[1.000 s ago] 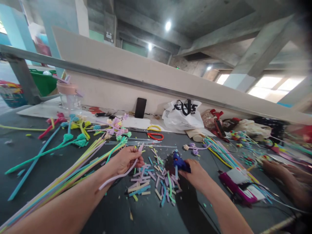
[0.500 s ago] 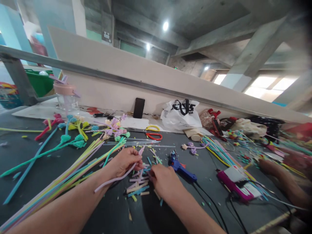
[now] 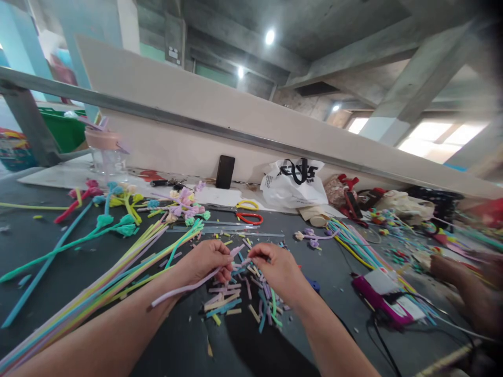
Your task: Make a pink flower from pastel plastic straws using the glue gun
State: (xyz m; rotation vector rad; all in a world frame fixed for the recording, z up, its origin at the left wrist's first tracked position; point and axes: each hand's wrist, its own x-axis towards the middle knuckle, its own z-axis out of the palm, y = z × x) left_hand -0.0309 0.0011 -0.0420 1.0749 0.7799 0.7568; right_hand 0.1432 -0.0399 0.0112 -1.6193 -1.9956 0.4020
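A long lilac pipe cleaner (image 3: 178,291) is pinched in my left hand (image 3: 208,260), its tail trailing toward my forearm and its tip poking out past the fingers. Close on the right, my right hand (image 3: 277,269) has thumb and forefinger closed on a short lilac piece of pipe cleaner (image 3: 246,261), near that tip. Whether the two pieces touch I cannot tell. Under and between both hands lies a pile of short cut pipe cleaner pieces (image 3: 223,303) in lilac, blue, cream and green. Behind my right hand, a blue glue gun (image 3: 313,284) is mostly hidden.
Long pipe cleaners (image 3: 98,290) run under my left forearm. Scissors (image 3: 249,218), finished pipe cleaner flowers (image 3: 186,204), a phone (image 3: 225,172) and a white bag (image 3: 293,183) lie farther back. At right are a purple-and-white box (image 3: 383,301) with cables and another person's hand (image 3: 448,267).
My right hand has risen from the pile toward the left hand, with a short lilac piece in its fingers. It now covers most of the glue gun. My left hand has barely moved.
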